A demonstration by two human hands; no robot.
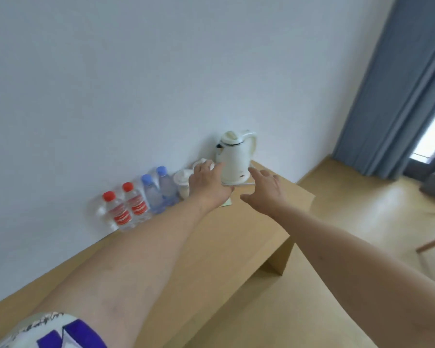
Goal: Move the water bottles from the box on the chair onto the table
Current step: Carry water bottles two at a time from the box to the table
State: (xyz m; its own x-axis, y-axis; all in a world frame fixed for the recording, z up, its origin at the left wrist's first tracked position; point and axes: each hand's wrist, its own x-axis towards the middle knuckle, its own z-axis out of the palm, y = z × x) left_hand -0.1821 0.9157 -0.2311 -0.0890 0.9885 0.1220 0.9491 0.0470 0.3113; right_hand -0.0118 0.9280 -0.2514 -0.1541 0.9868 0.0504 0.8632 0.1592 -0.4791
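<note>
Several water bottles stand in a row against the wall on the wooden table (219, 242): two with red caps (122, 209) and two with blue caps (158, 189). My left hand (209, 184) reaches over the table just right of the blue-capped bottles, fingers spread and holding nothing, close beside the white kettle (235, 156). Empty too, my right hand (265, 192) hovers open in front of the kettle. The box and the chair are out of view.
White cups (182, 180) sit between the bottles and the kettle, partly behind my left hand. A small pale note (226, 203) lies on the table below that hand. Grey-blue curtains (397, 91) hang at the right over the wooden floor (349, 222).
</note>
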